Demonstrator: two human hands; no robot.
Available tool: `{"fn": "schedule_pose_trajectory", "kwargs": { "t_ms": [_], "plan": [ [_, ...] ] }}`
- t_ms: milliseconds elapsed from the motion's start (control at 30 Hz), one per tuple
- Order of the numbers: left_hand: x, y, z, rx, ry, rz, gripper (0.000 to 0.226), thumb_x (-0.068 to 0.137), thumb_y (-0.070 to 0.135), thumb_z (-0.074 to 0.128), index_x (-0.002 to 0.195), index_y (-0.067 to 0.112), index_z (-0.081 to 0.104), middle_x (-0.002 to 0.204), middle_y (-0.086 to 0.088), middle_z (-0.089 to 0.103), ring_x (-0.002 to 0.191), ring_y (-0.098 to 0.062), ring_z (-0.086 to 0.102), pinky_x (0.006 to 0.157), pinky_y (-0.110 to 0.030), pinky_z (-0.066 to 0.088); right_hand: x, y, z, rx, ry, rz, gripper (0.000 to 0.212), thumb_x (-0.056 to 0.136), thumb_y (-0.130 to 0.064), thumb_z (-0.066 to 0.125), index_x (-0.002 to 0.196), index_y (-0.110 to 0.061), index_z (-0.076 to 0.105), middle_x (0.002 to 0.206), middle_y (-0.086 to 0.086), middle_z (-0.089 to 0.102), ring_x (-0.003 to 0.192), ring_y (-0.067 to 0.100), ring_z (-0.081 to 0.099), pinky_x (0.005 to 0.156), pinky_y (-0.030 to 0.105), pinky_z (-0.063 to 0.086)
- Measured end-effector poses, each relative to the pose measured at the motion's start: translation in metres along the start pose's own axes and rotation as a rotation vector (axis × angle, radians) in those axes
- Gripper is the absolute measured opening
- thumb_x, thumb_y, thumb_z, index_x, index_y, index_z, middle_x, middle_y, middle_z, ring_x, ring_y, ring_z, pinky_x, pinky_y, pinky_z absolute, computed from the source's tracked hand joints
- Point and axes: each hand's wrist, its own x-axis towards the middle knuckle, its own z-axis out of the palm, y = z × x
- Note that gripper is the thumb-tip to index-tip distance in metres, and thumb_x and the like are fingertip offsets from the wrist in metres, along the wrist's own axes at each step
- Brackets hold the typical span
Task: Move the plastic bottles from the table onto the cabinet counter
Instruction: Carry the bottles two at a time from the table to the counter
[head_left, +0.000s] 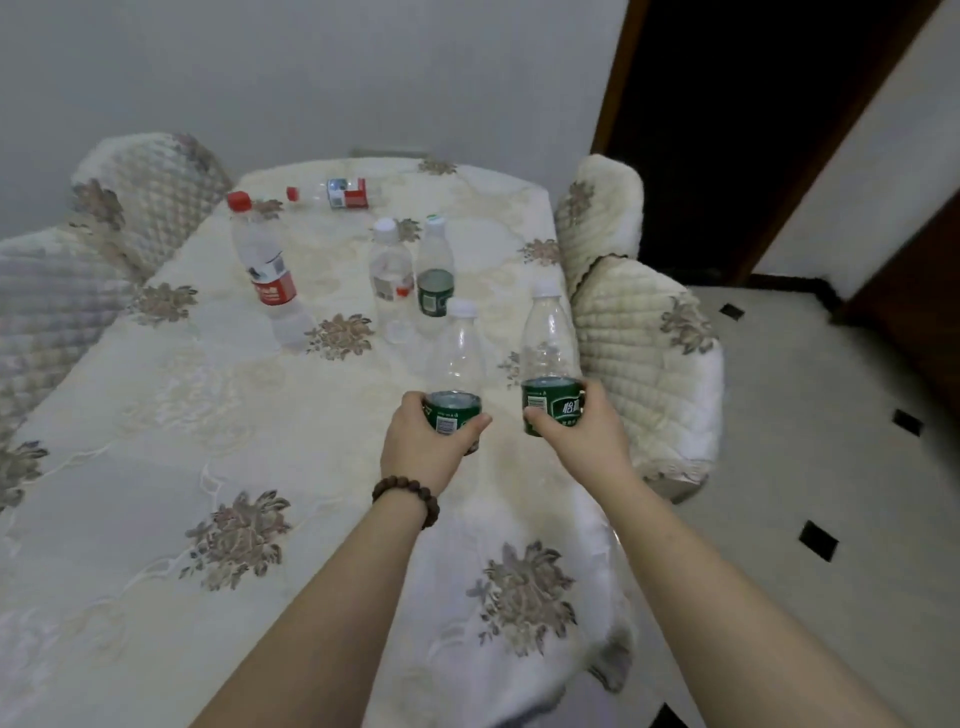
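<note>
Two clear plastic bottles with green labels and white caps are in my grip above the table (156, 467). My left hand (423, 447) wraps the lower part of one green-label bottle (457, 353). My right hand (576, 431) holds the other green-label bottle (549, 343) near the table's right edge. Farther back stand a red-capped, red-label bottle (265, 270), a white-capped clear bottle (389, 270) and a third green-label bottle (435, 270). A red-label bottle (340, 193) lies on its side at the far end.
The table wears a cream floral cloth. Quilted, covered chairs stand at the left (150, 187) and right (644, 353). A dark open doorway (727, 130) is at the back right, above a light tiled floor (831, 467). No cabinet counter is in view.
</note>
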Motion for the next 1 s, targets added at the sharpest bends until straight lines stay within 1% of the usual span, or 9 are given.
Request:
{"fn": "schedule_pose_trajectory", "kwargs": {
  "t_ms": [100,233,433,500,633,733,800,900,1000],
  "plan": [
    [-0.015,0.039,0.045,-0.003,-0.081,0.094,0.060,0.061,0.055,0.080,0.100,0.020,0.051,0.094,0.006,0.061,0.085,-0.013,0.061,0.072,-0.029,0.051,-0.004,0.018,-0.060,0.037,0.120,0.023,0.051,0.075,-0.038,0.075,0.114,-0.023,0.047,0.104,-0.006,0.060,0.093,0.014,0.059,0.074,0.027,0.047],
    [-0.055,0.093,0.110,-0.015,-0.174,0.216,0.057,0.062,0.055,0.080,0.100,0.023,0.051,0.094,0.007,0.062,0.086,-0.014,0.061,0.075,-0.032,0.052,-0.020,0.051,-0.148,0.055,0.295,0.055,0.053,0.075,-0.035,0.076,0.118,-0.018,0.050,0.102,-0.005,0.058,0.089,0.012,0.053,0.076,0.025,0.044],
    [-0.151,0.164,0.217,-0.011,-0.331,0.366,0.055,0.065,0.053,0.079,0.100,0.021,0.051,0.089,0.010,0.058,0.079,-0.008,0.055,0.065,-0.021,0.043,-0.071,0.130,-0.278,0.096,0.469,0.126,0.056,0.074,-0.036,0.076,0.119,-0.019,0.048,0.109,-0.003,0.060,0.097,0.014,0.057,0.083,0.030,0.049],
    [-0.191,0.184,0.259,-0.020,-0.396,0.410,0.056,0.065,0.054,0.079,0.101,0.021,0.051,0.091,0.010,0.058,0.081,-0.008,0.056,0.067,-0.023,0.043,-0.096,0.161,-0.325,0.093,0.531,0.159,0.056,0.075,-0.035,0.076,0.120,-0.019,0.047,0.107,-0.005,0.057,0.096,0.013,0.056,0.081,0.027,0.047],
    [-0.281,0.220,0.342,-0.061,-0.585,0.459,0.054,0.067,0.046,0.081,0.102,0.018,0.051,0.084,0.015,0.054,0.074,0.000,0.055,0.059,-0.014,0.040,-0.154,0.228,-0.414,0.103,0.678,0.256,0.053,0.074,-0.036,0.076,0.116,-0.023,0.047,0.106,-0.004,0.058,0.095,0.015,0.058,0.080,0.031,0.051],
    [-0.352,0.238,0.405,-0.067,-0.729,0.511,0.055,0.064,0.048,0.082,0.099,0.022,0.048,0.086,0.014,0.057,0.079,-0.006,0.061,0.066,-0.024,0.051,-0.208,0.276,-0.474,0.109,0.814,0.333,0.054,0.075,-0.032,0.076,0.119,-0.019,0.048,0.104,-0.005,0.056,0.092,0.012,0.055,0.077,0.024,0.043],
    [-0.404,0.249,0.441,-0.056,-0.826,0.545,0.055,0.063,0.050,0.082,0.099,0.024,0.049,0.089,0.012,0.061,0.080,-0.005,0.062,0.068,-0.028,0.053,-0.250,0.306,-0.510,0.127,0.910,0.389,0.054,0.075,-0.031,0.076,0.120,-0.018,0.048,0.103,-0.007,0.056,0.092,0.011,0.055,0.077,0.023,0.041],
    [-0.486,0.265,0.485,-0.042,-0.953,0.602,0.054,0.064,0.049,0.082,0.098,0.024,0.048,0.087,0.012,0.059,0.077,-0.004,0.059,0.065,-0.026,0.052,-0.315,0.347,-0.556,0.153,1.028,0.499,0.054,0.075,-0.030,0.077,0.118,-0.019,0.047,0.106,-0.004,0.057,0.092,0.013,0.056,0.077,0.025,0.042],
    [-0.569,0.274,0.519,-0.016,-1.084,0.677,0.054,0.065,0.048,0.081,0.099,0.022,0.048,0.084,0.012,0.056,0.074,-0.004,0.057,0.059,-0.021,0.045,-0.385,0.378,-0.593,0.154,1.188,0.590,0.052,0.074,-0.029,0.077,0.115,-0.018,0.048,0.106,0.000,0.060,0.092,0.016,0.057,0.078,0.026,0.042]
  ]
}}
